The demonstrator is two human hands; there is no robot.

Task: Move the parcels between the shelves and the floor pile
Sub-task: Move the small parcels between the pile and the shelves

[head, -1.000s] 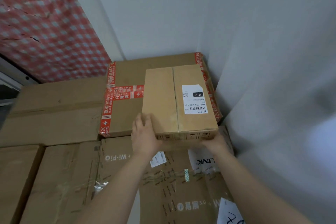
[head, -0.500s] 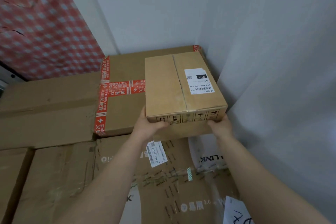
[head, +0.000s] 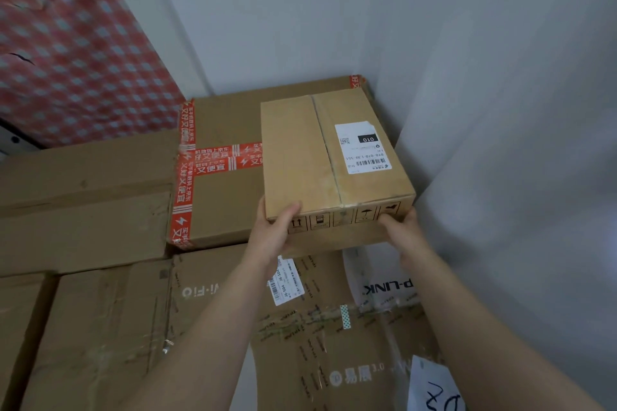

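Item: small plain brown cardboard parcel (head: 334, 157), ctr-right of frame, white shipping label (head: 362, 147) on its top face. It is on or just over the larger brown carton with orange-red printed tape (head: 227, 197); contact underneath is hidden, cannot tell.

Grip: left hand (head: 273, 237) is clamped on the near-left corner, thumb over the top edge. Right hand (head: 404, 230) holds the near-right corner, thumb on the front face, fingers tucked under and out of sight.

Assessment: the corner hold prob. keeps the load level and label-up. The pale grey wall (head: 500, 110) is close at frame right, so side access looks tight and the near edge is the practical hold.

Below, lower frame: big brown carton w/ TP-LINK print (head: 334, 337).
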